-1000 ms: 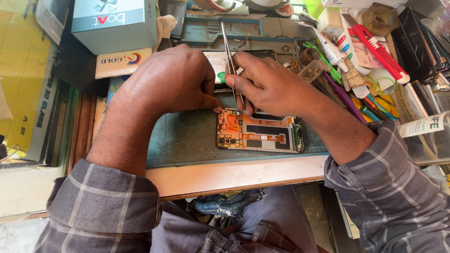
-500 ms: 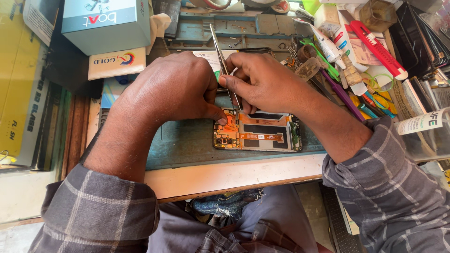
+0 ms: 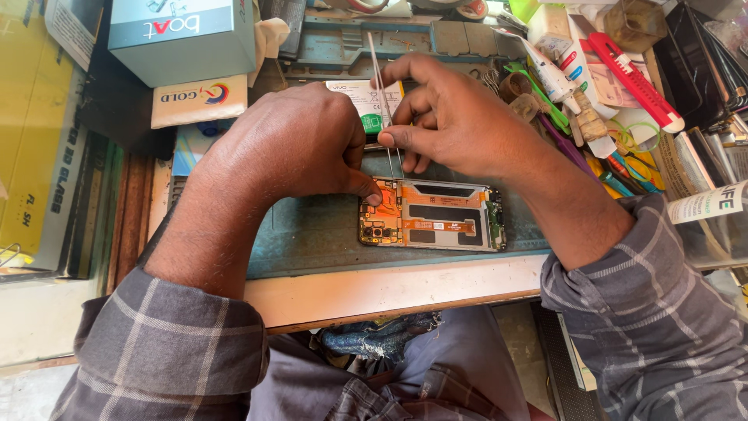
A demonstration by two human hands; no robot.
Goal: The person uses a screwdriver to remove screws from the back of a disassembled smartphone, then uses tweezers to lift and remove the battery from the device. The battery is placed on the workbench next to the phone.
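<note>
Opened phone being worked on at a crowded desk

The left hand [image 3: 292,144] presses a fingertip on the opened phone [image 3: 432,214], lying near the desk [image 3: 389,288] edge; the right hand [image 3: 456,121] pinches tweezers [image 3: 382,93] over it. Far right, a tray [image 3: 662,168] brims with tools, leaving little room.

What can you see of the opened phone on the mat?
The phone lies flat with its back cover off, long side toward the bench edge, on a blue-green mat. Orange-copper board parts and small camera modules sit at its left end, a pale empty bay and an orange flex strip in the middle. The left hand presses its top-left corner. Tweezers in the right hand point down at its top edge.
</note>
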